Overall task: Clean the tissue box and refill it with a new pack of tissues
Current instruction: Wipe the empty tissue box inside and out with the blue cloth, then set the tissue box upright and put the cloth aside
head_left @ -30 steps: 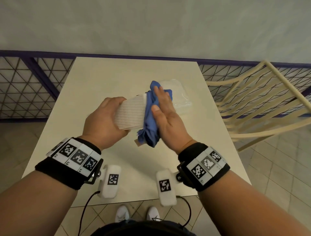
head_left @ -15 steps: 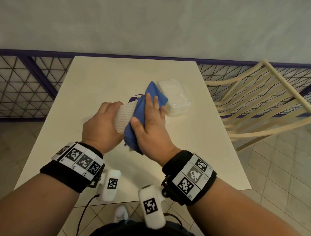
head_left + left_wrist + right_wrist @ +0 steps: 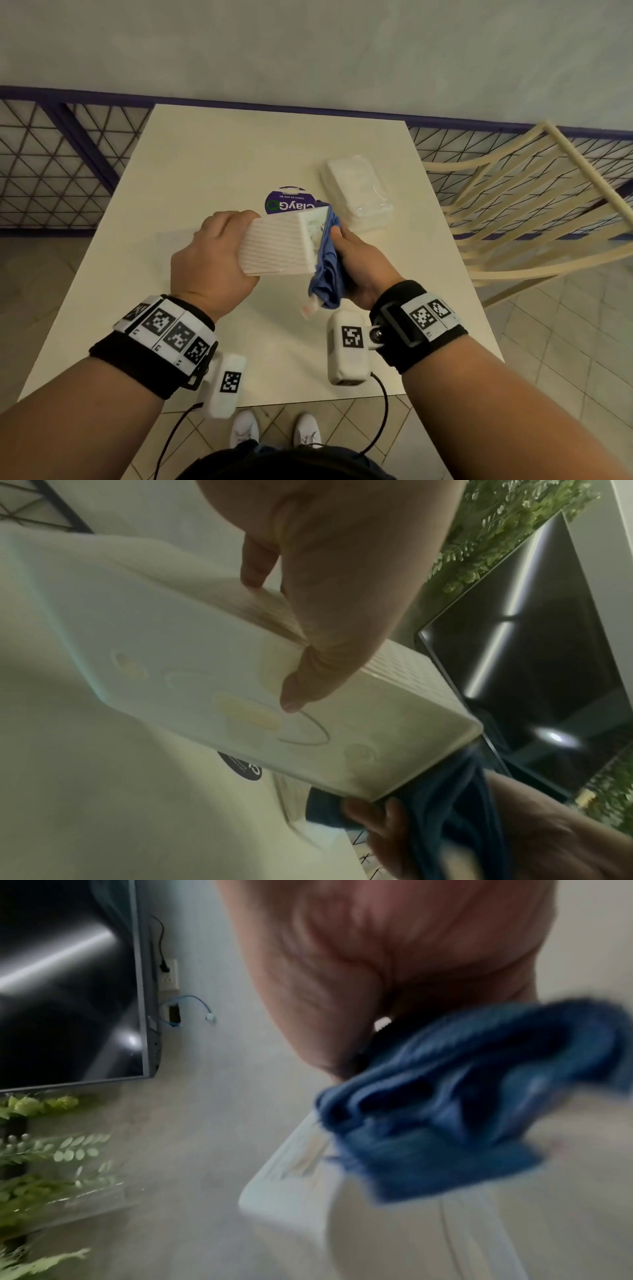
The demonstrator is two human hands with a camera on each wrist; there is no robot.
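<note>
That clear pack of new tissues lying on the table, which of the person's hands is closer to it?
Right. The right hand, pressing the blue cloth against the tissue box, is just in front of the tissue pack. The left hand grips the box's far-left end.

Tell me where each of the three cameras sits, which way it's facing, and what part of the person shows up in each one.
Head: worn on the head, looking forward and down at the table; both forearms, left hand, right hand and shoes show.
Left wrist: under the left hand, looking along it at the tissue box; right fingers show below.
Right wrist: under the right hand, looking at the blue cloth and a wall screen.
Shared: all three show box and cloth; both wrist views show the screen.
</note>
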